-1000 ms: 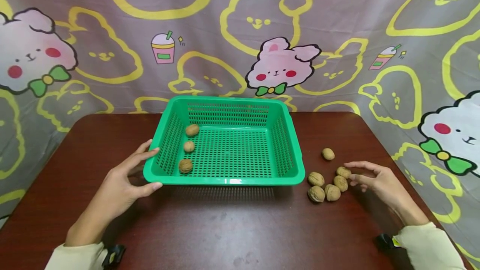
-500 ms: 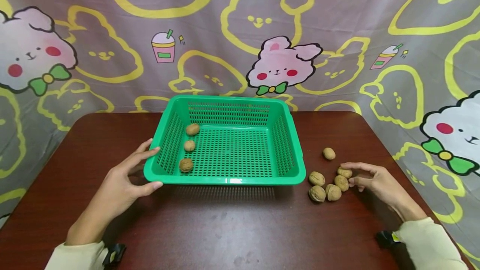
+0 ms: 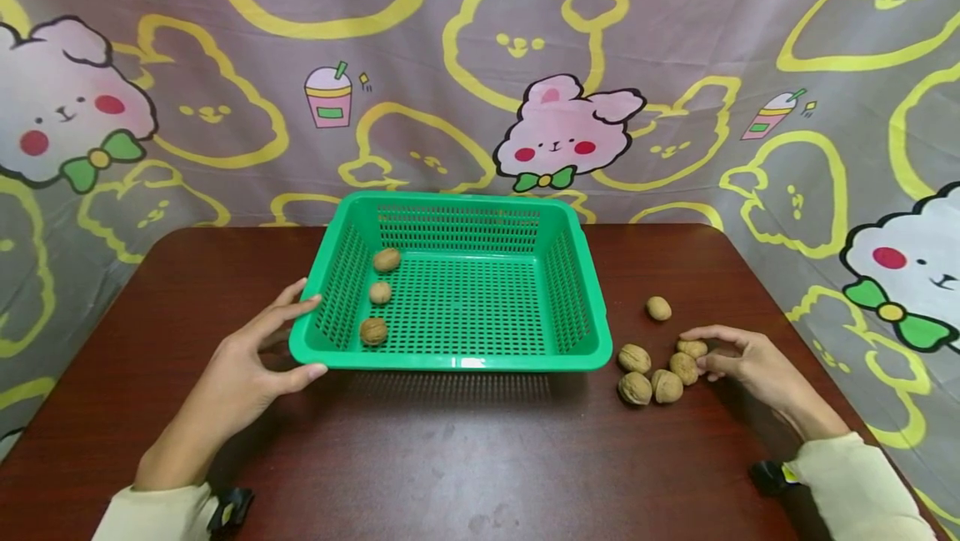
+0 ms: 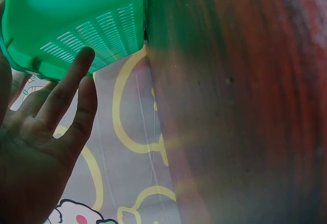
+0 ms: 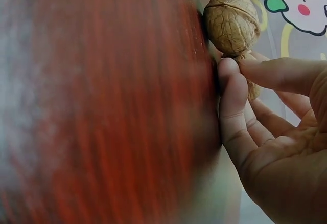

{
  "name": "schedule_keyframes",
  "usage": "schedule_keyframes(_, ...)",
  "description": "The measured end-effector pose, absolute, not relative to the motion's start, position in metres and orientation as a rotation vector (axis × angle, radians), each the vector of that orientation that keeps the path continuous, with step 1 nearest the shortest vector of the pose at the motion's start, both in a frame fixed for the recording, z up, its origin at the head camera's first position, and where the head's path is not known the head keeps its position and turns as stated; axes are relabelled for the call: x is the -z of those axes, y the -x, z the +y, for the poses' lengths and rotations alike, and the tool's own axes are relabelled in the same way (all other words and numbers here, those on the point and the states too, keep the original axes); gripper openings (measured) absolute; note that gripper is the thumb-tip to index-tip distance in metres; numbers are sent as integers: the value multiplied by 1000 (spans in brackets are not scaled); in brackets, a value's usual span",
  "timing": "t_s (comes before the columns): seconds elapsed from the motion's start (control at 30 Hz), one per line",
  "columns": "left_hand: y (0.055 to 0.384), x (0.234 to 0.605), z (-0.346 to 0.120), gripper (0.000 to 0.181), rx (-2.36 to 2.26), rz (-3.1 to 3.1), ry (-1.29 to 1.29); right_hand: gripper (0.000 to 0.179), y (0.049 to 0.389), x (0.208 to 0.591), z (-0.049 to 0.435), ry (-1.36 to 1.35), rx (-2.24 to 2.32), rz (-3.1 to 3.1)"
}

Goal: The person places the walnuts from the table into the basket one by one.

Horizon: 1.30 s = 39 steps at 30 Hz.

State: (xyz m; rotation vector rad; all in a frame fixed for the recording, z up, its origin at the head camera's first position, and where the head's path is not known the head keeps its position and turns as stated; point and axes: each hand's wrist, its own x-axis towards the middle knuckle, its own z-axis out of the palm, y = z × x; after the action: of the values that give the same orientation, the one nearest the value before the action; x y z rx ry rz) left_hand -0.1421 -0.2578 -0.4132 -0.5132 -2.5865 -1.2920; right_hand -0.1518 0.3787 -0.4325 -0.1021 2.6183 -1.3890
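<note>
A green plastic basket (image 3: 450, 363) with slotted walls stands on the table, three walnuts (image 3: 373, 331) along the left of its floor. My left hand (image 3: 243, 366) holds its near left corner, thumb on the front rim and fingers along the left side; the left wrist view shows fingertips (image 4: 84, 55) against the slotted wall. Right of the basket lie several walnuts (image 3: 634, 388) in a loose cluster. At its far right my right hand (image 3: 753, 366) pinches a walnut (image 3: 691, 348) between thumb and fingers, which partly hide it. Another walnut (image 5: 232, 24) sits close beside the fingertips in the right wrist view.
One walnut (image 3: 658, 308) lies apart, behind the cluster. The dark red-brown table (image 3: 465, 458) reaches back to a grey cloth (image 3: 420, 66) printed with rabbits and yellow outlines, which hangs behind and at both sides.
My right hand has moved slightly left, and its thumb and fingers have closed in on the far-right walnut. The left hand and the basket have stayed in place.
</note>
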Motion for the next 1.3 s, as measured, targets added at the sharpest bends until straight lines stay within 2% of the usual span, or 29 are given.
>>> schedule_keyframes(0.6,142,411,-258,82,1281,-2585,512,34,153,420,377,220,1562,2599)
schedule_keyframes(1.03,140,411,-258,83,1265,-2599,499,40,159,383,340,237,1448,2639)
schedule_keyframes(1.3,141,409,-256,81,1274,-2606,507,39,170,364,312,273,1610,2507)
